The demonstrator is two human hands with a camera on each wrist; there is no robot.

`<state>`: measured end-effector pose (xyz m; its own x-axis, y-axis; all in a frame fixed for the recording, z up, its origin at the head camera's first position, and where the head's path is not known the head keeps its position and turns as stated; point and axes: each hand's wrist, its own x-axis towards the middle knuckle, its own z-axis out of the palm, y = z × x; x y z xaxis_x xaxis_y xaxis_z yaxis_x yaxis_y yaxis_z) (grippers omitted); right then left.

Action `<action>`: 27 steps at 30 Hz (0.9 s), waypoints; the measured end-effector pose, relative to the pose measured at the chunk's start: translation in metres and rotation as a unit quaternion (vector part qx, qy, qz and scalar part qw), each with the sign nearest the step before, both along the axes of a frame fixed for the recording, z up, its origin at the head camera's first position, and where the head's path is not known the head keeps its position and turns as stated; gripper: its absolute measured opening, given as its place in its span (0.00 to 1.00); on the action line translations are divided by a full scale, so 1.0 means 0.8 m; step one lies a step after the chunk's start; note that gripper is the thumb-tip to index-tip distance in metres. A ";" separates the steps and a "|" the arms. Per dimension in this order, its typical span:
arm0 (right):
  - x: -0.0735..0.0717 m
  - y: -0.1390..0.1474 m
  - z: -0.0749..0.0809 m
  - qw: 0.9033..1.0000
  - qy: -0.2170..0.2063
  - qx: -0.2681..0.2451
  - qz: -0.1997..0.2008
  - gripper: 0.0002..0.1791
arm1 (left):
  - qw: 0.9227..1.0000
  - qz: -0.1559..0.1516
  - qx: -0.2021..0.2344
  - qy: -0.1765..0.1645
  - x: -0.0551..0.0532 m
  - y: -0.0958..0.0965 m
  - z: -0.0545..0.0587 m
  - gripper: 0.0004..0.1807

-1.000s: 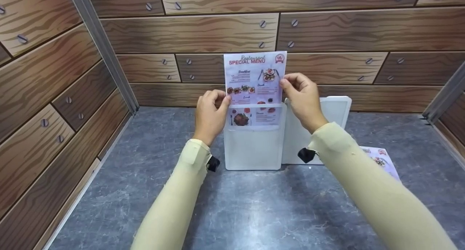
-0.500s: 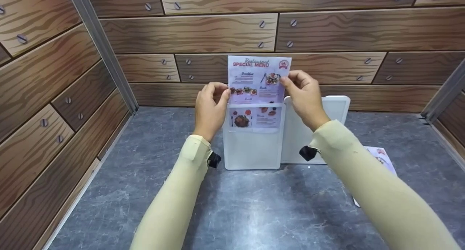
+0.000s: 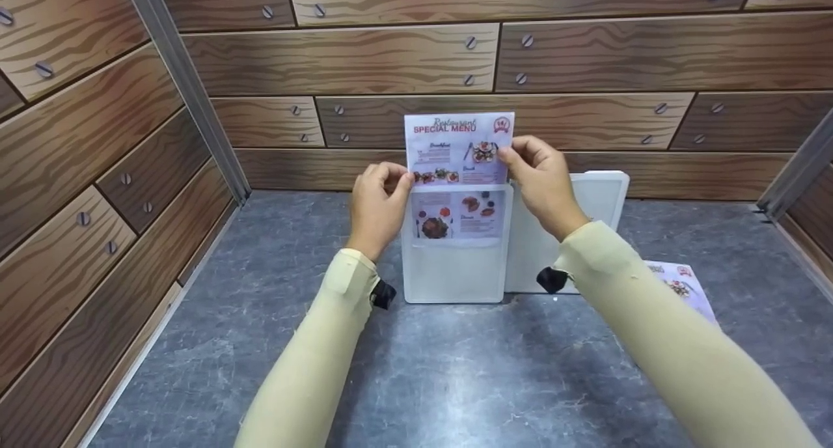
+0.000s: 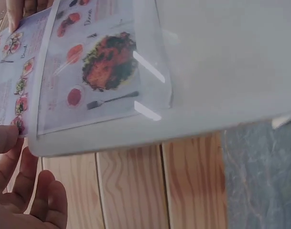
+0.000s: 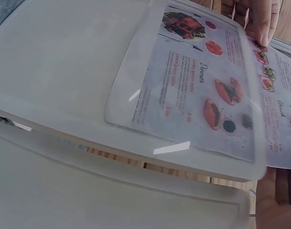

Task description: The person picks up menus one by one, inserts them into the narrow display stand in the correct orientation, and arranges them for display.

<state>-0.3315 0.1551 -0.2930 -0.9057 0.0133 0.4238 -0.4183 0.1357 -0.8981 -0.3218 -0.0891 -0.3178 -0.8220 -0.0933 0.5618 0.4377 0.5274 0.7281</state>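
Both hands pinch the side edges of a colourful food-photo menu [image 3: 459, 150] half sunk in a frosted holder [image 3: 455, 266].

The front half of the grey worktop [image 3: 455, 370] is free for a hand to pass. Near the back edge, two white holders [image 3: 454, 266] [image 3: 602, 194] stand side by side and block the way. A leaflet [image 3: 683, 285] lies toward the right edge.

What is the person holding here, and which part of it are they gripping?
A menu sheet, pinched at its two side edges by the left hand and right hand, just above the clear holder it sits partly inside.
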 end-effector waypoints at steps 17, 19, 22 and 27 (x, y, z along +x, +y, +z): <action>0.000 -0.005 0.005 0.998 0.048 -0.046 0.003 0.09 | 1.000 -0.007 0.021 0.022 0.004 0.006 0.015 0.07; 0.000 -0.004 0.005 0.998 0.051 -0.043 0.005 0.09 | 1.000 -0.005 0.022 0.022 0.004 0.006 0.015 0.07; -0.001 -0.002 0.002 0.998 0.053 -0.037 0.005 0.10 | 1.000 -0.001 0.023 0.019 0.003 0.005 0.013 0.07; 0.000 -0.004 -0.005 0.998 0.052 -0.026 0.003 0.11 | 1.000 0.001 0.018 0.017 0.003 0.003 0.007 0.08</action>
